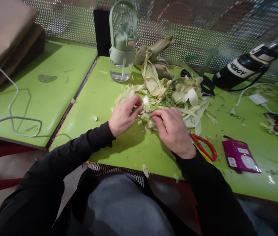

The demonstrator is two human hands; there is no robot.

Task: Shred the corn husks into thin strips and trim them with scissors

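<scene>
Over the green surface (85, 101), the left hand (125, 114) is bending its fingers narrowly, its grip being unclear; pale plant scraps (146, 103) are lying between the hands; the right hand (174, 129) is pinching a thin strip (148, 113).

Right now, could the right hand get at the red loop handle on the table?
Probably yes: the red loop handle lies close by, mostly uncovered, though the right hand is busy among the pale scraps.

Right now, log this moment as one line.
left hand: at husk scraps, grip unclear | right hand: same | green bottle: upright | black bottle: tilted
</scene>
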